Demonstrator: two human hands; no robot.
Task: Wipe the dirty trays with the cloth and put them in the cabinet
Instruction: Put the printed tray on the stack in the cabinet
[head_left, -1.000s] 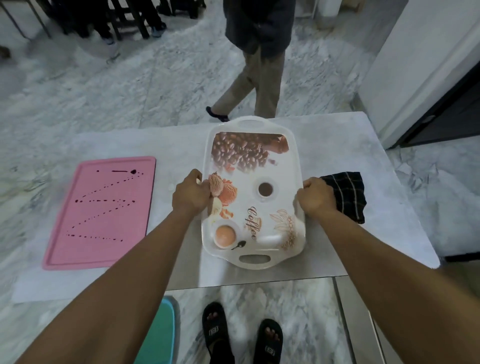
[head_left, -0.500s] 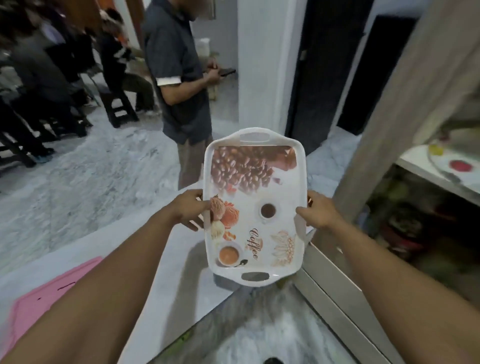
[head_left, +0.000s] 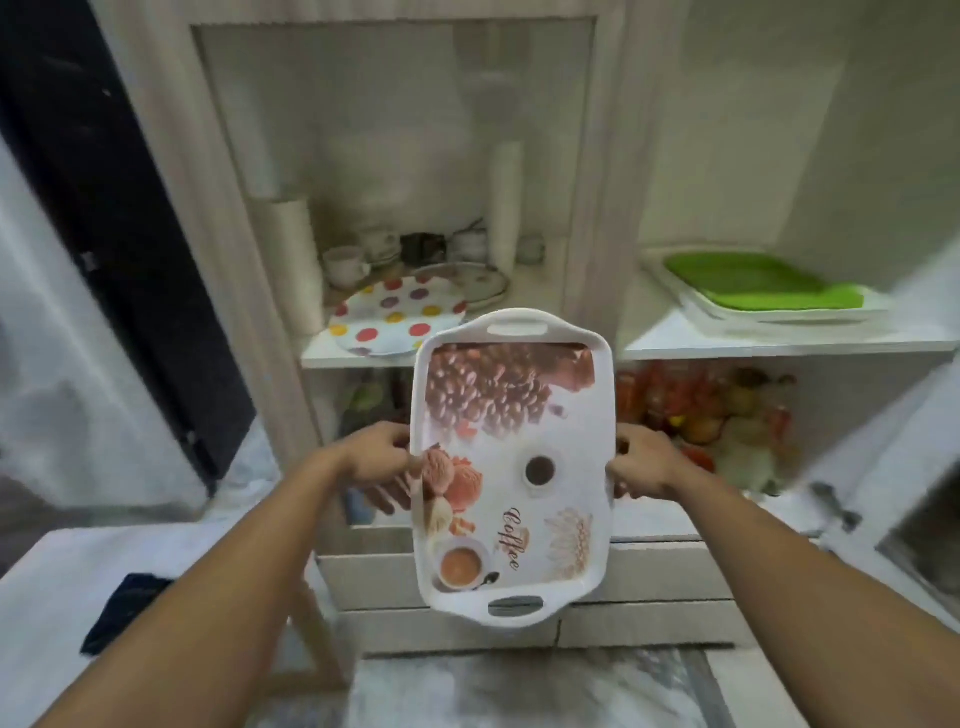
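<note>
Tray (head_left: 519, 441) between left hand (head_left: 371, 460), right hand (head_left: 644, 467); lower shelf (head_left: 717, 415) blurred.

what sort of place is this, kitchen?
Probably a home kitchen or pantry: cabinet shelf with cups and a dotted plate, a green tray stacked beside them, a coffee-print tray held in front.

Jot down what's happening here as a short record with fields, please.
held: tray, printed with coffee beans and cups
left hand: grips the tray's left edge
right hand: grips the tray's right edge
tray position: in the air, in front of the cabinet
right shelf: green tray on top of white ones
left shelf: dotted plate, cups behind it
lower shelf: colourful items, too blurred to name
cloth: dark, lying on the table at lower left
</note>
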